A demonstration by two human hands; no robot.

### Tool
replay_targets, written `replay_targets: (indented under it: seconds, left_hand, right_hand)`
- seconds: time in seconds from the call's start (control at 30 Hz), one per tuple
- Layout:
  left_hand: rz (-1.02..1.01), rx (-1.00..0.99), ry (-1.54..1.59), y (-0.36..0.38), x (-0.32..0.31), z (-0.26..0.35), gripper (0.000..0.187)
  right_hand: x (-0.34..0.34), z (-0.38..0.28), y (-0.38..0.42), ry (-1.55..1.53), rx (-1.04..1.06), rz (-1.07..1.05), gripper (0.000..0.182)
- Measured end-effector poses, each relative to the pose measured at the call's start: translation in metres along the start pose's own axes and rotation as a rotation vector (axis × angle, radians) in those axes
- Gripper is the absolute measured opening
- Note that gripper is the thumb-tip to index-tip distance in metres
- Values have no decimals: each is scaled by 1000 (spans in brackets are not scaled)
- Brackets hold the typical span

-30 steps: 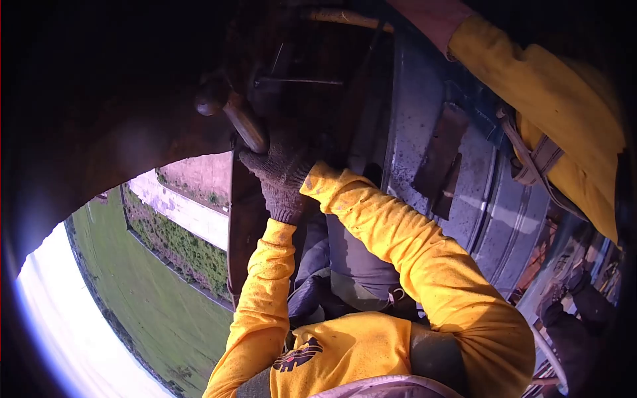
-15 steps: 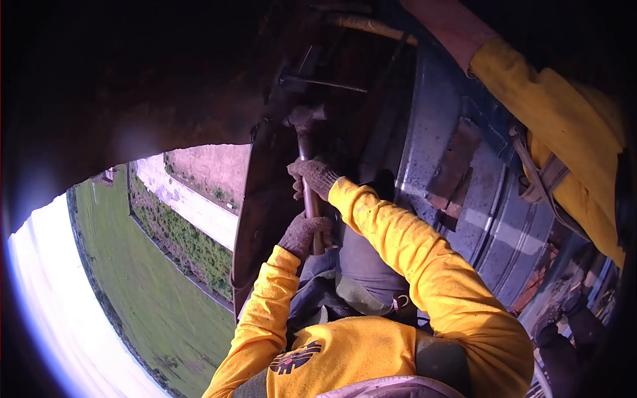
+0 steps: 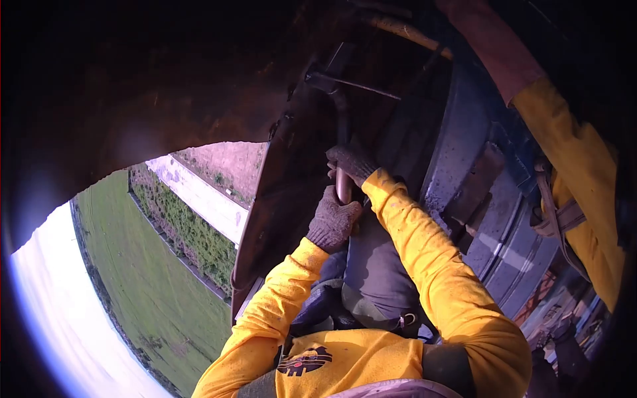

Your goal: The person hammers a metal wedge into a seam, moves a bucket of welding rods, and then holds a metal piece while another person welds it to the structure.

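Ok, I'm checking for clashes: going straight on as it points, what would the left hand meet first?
Beyond the tool handle it grips, the left hand would likely meet the right hand; depth is unclear.

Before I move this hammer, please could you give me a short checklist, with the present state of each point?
1. Left hand closed on the hammer handle: ok.
2. Right hand closed on it, nearer the head: ok.
3. Gloves on both hands: ok.
4. Hammer head clear of the thin rod: cannot tell, too dark.
5. Other person's yellow sleeve apart from the hammer: ok.
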State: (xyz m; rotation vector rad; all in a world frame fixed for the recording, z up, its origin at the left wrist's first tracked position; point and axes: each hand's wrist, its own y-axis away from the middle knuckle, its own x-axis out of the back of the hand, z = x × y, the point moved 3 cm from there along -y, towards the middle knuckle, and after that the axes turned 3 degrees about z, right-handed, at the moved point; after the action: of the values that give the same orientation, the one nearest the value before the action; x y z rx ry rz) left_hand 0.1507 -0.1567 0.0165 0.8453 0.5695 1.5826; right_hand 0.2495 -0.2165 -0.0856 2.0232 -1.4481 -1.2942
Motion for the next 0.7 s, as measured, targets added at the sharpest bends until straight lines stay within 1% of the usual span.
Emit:
replay_targets:
  seconds: [0.07,0.1,0.13,0.17,0.2,0.23,0.27,0.3,0.33,0.37,0.4,0.43,0.47,0.53,0.57,0.6,0.63,0.67,0.7]
  left_hand:
    - [95,-143,-69,-3,-13,-44,39]
    - [57,24,-35,4,-17,-42,40]
    - [67,22,-15,-6,-10,-45,40]
    - [-80,-550,-367,-20,-3,-35,39]
    - [-234,-1140,-729,-28,-2,-24,39]
    - [-352,-1047,-661,-45,3,-15,39]
    - [-353,-1085,-662,-38,-4,9,39]
    - [-189,-544,-298,-19,-5,24,40]
    - [-19,48,52,6,-4,12,40]
    - [-89,110,131,13,-3,9,43]
    - [50,-166,-70,-6,-16,-44,41]
    - [11,-44,-33,-8,-18,-38,40]
    - [-36,87,-8,-5,-18,-34,39]
    - [-333,-1173,-729,-30,-3,-12,37]
    - [-419,-980,-631,-35,2,4,36]
    - [-420,-1007,-634,-24,-5,30,36]
    - [-200,-495,-356,-8,-7,40,35]
    - [32,53,-87,14,-1,27,35]
    - [-48,63,-27,21,6,27,37]
  right_hand:
    - [3,5,28,-26,23,42,16]
    - [10,5,24,-1,18,40,16]
    - [14,12,15,10,-73,3,15]
    - [19,23,5,6,-160,-29,14]
    - [34,42,-35,81,-224,-189,16]
    - [32,45,-37,27,-163,-159,15]
    - [31,37,-41,-16,-89,-123,14]
    - [9,3,-6,37,-102,-32,14]
    - [-4,-15,15,-13,-35,-72,16]
    - [3,-7,22,-60,-42,-67,21]
    - [9,-2,32,-97,-31,-60,28]
    - [11,0,32,41,10,33,39]
    - [16,10,23,16,-63,65,26]
    - [35,38,-12,-194,-285,-95,16]
    - [39,44,-37,-103,-142,-350,18]
    - [33,36,-37,-103,-245,-204,15]
    - [17,2,-12,-89,-168,-132,14]
    - [-3,-20,19,-89,-123,-74,12]
    - [-4,-15,27,-176,-165,-57,14]
